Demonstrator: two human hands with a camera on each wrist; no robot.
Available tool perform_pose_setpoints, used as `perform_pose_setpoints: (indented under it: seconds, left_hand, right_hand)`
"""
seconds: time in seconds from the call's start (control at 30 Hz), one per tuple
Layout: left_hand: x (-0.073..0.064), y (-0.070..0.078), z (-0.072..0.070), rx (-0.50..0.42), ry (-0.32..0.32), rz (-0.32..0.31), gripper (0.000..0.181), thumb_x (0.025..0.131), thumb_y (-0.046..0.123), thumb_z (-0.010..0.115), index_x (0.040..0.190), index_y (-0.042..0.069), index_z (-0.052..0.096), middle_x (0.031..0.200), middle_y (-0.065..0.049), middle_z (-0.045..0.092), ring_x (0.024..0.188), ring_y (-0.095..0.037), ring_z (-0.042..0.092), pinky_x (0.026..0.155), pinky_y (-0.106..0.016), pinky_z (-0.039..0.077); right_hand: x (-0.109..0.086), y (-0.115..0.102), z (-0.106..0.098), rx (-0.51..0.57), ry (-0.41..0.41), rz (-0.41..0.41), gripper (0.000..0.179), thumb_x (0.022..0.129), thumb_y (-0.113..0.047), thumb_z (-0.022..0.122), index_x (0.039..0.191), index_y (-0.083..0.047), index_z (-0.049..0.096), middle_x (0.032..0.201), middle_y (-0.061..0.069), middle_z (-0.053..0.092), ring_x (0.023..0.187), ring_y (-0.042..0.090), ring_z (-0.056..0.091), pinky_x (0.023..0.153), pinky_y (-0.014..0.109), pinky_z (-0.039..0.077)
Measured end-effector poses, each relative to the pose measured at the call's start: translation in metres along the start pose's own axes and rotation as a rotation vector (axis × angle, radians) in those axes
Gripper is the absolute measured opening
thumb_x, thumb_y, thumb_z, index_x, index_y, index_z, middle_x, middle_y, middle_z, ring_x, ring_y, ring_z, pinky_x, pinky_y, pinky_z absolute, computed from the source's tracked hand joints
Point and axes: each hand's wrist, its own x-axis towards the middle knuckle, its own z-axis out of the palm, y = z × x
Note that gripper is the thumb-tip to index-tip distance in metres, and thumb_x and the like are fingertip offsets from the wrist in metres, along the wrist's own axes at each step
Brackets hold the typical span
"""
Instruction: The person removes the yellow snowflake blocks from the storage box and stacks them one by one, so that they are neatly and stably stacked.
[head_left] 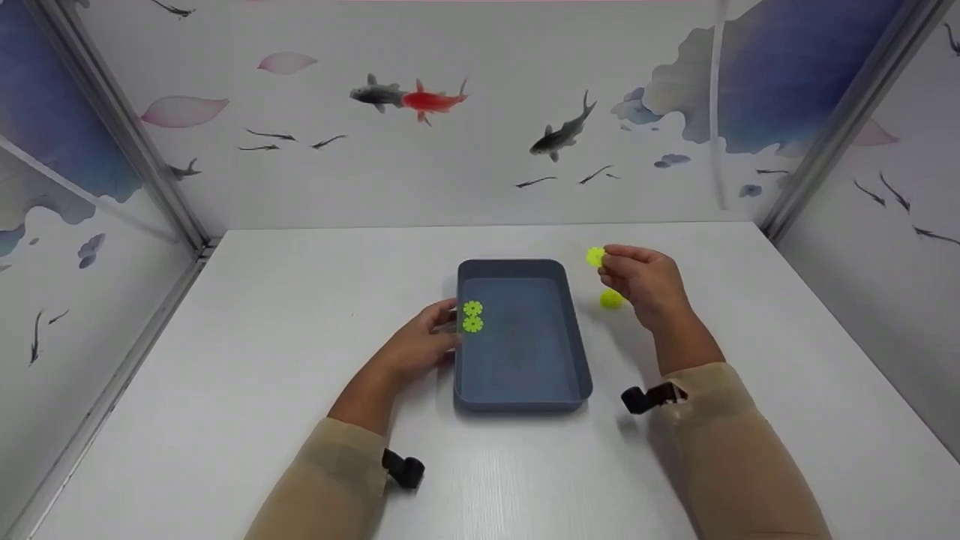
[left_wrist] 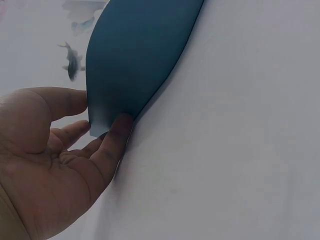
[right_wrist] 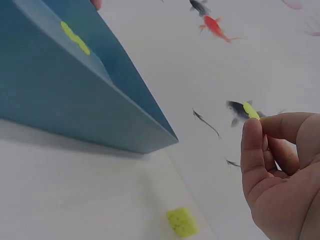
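Observation:
A grey-blue rectangular tray rests on the white table. My left hand grips its left side, thumb and fingers at the rim and outer wall. Two yellow-green notched plastic discs lie inside the tray, one beyond the other, along the left side. Beyond the tray's right side, my right hand pinches another yellow-green disc between thumb and fingertips, raised above the table. Below this hand on the table is a short yellow-green stack of discs, also seen in the right wrist view.
White panels printed with fish and petals close in the table at the back and both sides. Metal posts stand at the back corners. A black wrist camera is strapped to each sleeve.

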Motion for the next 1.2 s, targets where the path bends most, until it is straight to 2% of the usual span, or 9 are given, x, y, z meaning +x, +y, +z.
perform_pose_setpoints:
  seconds: [0.3, 0.43, 0.63, 0.9, 1.2]
  left_hand:
    - [0.0, 0.001, 0.001, 0.008, 0.002, 0.001, 0.071, 0.104, 0.012, 0.062, 0.169, 0.019, 0.033, 0.172, -0.007, 0.039, 0.153, -0.028, 0.049, 0.122, -0.051, 0.049]
    - [0.001, 0.001, 0.001, 0.029, 0.012, -0.002, 0.071, 0.103, 0.013, 0.063, 0.168, 0.02, 0.034, 0.172, -0.006, 0.04, 0.153, -0.028, 0.049, 0.121, -0.05, 0.049]
    - [-0.001, 0.001, 0.002, 0.012, 0.01, -0.008, 0.07, 0.104, 0.013, 0.062, 0.169, 0.02, 0.034, 0.173, -0.006, 0.037, 0.157, -0.029, 0.045, 0.123, -0.051, 0.047]
    - [-0.002, 0.001, 0.002, 0.013, 0.011, -0.004, 0.069, 0.105, 0.013, 0.062, 0.168, 0.021, 0.035, 0.174, -0.006, 0.037, 0.156, -0.029, 0.046, 0.123, -0.052, 0.047]
    - [-0.001, 0.0, 0.002, 0.027, 0.021, -0.006, 0.07, 0.104, 0.015, 0.064, 0.168, 0.021, 0.036, 0.173, -0.006, 0.038, 0.157, -0.03, 0.045, 0.123, -0.052, 0.047]
  right_hand:
    - [0.006, 0.013, -0.027, 0.001, 0.009, 0.008, 0.035, 0.102, -0.02, 0.074, 0.134, -0.005, 0.07, 0.115, 0.003, 0.072, 0.093, 0.011, 0.073, 0.089, 0.019, 0.063]
    - [0.01, 0.02, -0.035, -0.042, 0.008, 0.024, 0.037, 0.104, -0.025, 0.072, 0.136, -0.007, 0.069, 0.12, 0.003, 0.071, 0.097, 0.011, 0.072, 0.092, 0.019, 0.062]
    - [0.018, 0.031, -0.044, -0.113, 0.027, 0.067, 0.037, 0.105, -0.024, 0.07, 0.139, -0.009, 0.068, 0.124, 0.001, 0.069, 0.102, 0.012, 0.07, 0.092, 0.019, 0.062]
    - [0.025, 0.042, -0.051, -0.214, 0.053, 0.156, 0.037, 0.109, -0.027, 0.063, 0.143, -0.014, 0.067, 0.135, 0.002, 0.064, 0.11, 0.015, 0.066, 0.095, 0.02, 0.06]
    - [0.022, 0.048, -0.05, -0.187, 0.055, 0.183, 0.036, 0.106, -0.028, 0.069, 0.14, -0.015, 0.068, 0.139, 0.006, 0.062, 0.115, 0.019, 0.065, 0.099, 0.023, 0.06]
